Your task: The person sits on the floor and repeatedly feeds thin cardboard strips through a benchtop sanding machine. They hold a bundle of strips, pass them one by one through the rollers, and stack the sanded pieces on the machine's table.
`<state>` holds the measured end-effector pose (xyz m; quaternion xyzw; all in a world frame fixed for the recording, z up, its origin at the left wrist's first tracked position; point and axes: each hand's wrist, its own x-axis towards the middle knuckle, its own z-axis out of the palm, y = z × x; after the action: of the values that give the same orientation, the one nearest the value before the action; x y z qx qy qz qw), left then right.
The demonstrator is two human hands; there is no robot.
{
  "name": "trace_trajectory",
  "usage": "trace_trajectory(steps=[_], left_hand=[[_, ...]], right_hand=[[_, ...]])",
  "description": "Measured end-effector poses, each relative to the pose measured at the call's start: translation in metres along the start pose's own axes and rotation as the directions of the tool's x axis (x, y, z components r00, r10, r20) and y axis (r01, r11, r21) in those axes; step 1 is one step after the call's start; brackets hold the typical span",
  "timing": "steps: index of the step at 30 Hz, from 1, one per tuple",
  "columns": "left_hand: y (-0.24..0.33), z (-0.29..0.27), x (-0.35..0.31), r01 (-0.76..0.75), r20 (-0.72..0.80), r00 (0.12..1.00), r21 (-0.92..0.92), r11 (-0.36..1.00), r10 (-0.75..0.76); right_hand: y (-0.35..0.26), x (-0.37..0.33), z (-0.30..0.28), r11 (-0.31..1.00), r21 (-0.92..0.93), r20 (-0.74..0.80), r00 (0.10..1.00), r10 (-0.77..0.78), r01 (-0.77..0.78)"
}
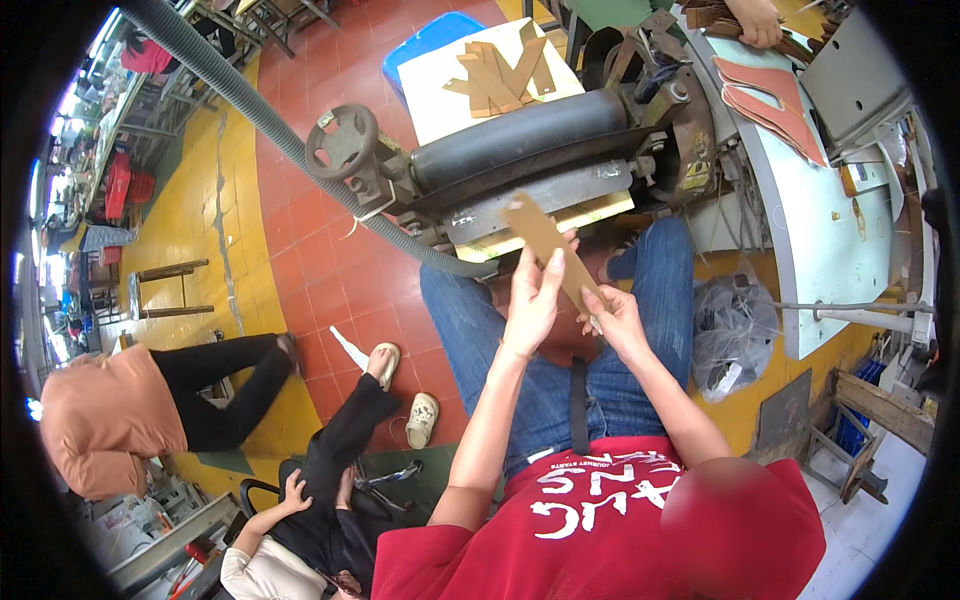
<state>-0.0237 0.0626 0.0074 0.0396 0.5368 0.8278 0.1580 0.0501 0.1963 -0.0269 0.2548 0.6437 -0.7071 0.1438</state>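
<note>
Between my two hands is a flat tan strip point(545, 235), which looks like leather. It slants, with its far end near the metal feed plate point(580, 190) of a roller machine point(525, 140). My left hand point(533, 300) grips the strip's middle from the left, thumb on top. My right hand point(617, 322) pinches its near end, close above my lap. Behind the machine's dark roller, several similar brown strips point(490, 95) lie in a loose pile on a pale yellow board point(425, 95). Whether the strip touches the feed plate, I cannot tell.
A handwheel point(342, 140) and a grey ribbed hose point(235, 90) flank the machine's left. On the right, a pale table point(835, 230) holds reddish cut pieces point(765, 95); another person's hand point(757, 22) rests beyond. A plastic bag point(735, 335) lies by my right leg. Two people are at left.
</note>
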Motion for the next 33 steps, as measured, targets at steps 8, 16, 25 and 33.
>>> trace_trajectory(steps=[8, 16, 25, 33], left_hand=[[-0.113, -0.079, -0.042, 0.606, -0.224, 0.794, 0.361, 0.709, -0.565], [-0.121, -0.087, -0.027, 0.648, -0.287, 0.743, 0.083, 0.757, -0.604], [-0.120, -0.094, -0.024, 0.630, -0.216, 0.770, 0.102, 0.770, -0.601], [-0.128, -0.103, -0.020, 0.671, -0.227, 0.739, 0.150, 0.727, -0.635]], right_hand=[[0.031, 0.021, -0.012, 0.974, 0.170, -0.028, 0.987, 0.158, -0.151], [-0.020, 0.077, 0.010, 0.885, 0.459, 0.000, 0.996, -0.084, 0.075], [0.089, 0.063, -0.006, 0.737, -0.349, -0.017, 0.791, 0.612, -0.578], [0.104, 0.081, -0.006, 0.737, -0.675, 0.041, 0.996, 0.079, -0.031]])
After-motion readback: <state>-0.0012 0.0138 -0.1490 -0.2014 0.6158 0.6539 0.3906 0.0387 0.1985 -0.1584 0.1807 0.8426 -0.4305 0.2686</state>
